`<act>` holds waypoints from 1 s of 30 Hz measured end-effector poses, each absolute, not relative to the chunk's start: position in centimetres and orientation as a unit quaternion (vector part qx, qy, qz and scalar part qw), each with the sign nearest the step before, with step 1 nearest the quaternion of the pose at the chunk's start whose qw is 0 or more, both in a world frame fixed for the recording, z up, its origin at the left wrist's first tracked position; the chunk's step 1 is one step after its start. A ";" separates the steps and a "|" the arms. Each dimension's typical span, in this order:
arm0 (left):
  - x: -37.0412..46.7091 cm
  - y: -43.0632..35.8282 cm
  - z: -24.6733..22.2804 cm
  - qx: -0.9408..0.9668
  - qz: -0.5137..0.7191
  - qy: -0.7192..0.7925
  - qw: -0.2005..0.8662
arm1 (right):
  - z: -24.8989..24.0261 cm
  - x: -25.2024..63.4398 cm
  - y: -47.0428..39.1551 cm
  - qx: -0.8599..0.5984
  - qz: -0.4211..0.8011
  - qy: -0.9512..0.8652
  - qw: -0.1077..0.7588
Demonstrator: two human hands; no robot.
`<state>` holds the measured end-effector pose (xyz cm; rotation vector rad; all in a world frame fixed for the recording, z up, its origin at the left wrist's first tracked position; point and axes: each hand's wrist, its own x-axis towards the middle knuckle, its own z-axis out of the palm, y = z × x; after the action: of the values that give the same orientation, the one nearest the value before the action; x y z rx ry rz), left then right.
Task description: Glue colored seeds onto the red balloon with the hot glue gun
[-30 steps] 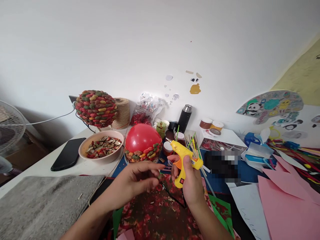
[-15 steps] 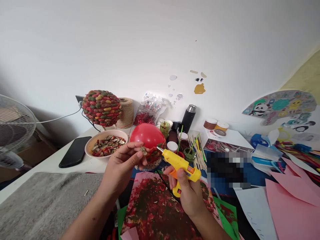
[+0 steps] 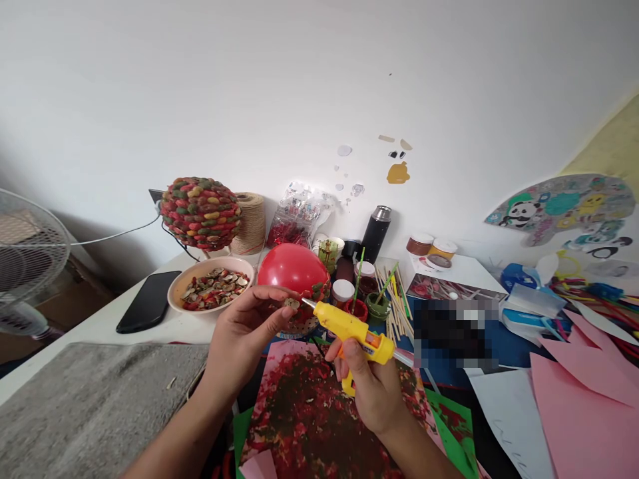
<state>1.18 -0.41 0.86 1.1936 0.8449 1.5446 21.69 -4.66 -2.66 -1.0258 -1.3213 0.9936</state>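
Between the thumb and fingers of my left hand (image 3: 249,326) is a small pale nutshell half (image 3: 291,304), much like a pistachio's. My right hand (image 3: 372,379) grips a yellow hot glue gun (image 3: 344,322) by its handle. Its metal nozzle points left, almost at the shell; whether they touch I cannot tell. A clear glue stick (image 3: 403,357) sticks out of the gun's back. Behind my hands sits a red balloon (image 3: 292,266), its lower part edged with painted shells. Left of it, a pale bowl (image 3: 176,301) holds many shells, some painted red.
A shell-covered ball (image 3: 200,213) stands behind the bowl, beside a twine spool (image 3: 249,223). A black phone (image 3: 148,303) lies at left, near a grey cloth (image 3: 100,399). Paint jars (image 3: 378,308) and a flask (image 3: 375,233) stand behind the gun. Paint-smeared paper (image 3: 319,426) lies below my hands.
The glue gun has moved left, bringing its nozzle close to the shell. The shell in my left fingers has shifted slightly right and turned.
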 end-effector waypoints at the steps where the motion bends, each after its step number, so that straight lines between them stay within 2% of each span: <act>1: 1.2 -0.5 0.9 0.495 0.636 0.353 0.476 | -2.6 21.7 -4.7 -0.437 0.419 -0.566 0.560; 13: 1.3 -0.8 0.5 0.555 0.624 0.377 0.401 | -1.8 21.5 -4.9 -0.420 0.353 -0.622 0.558; 30: 1.3 -0.7 0.1 0.597 0.619 0.377 0.344 | -1.1 21.2 -4.9 -0.407 0.360 -0.635 0.549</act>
<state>1.26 -0.69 0.13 1.5497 0.9800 1.6073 21.20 -4.94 -1.10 -0.9631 -1.5048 0.8521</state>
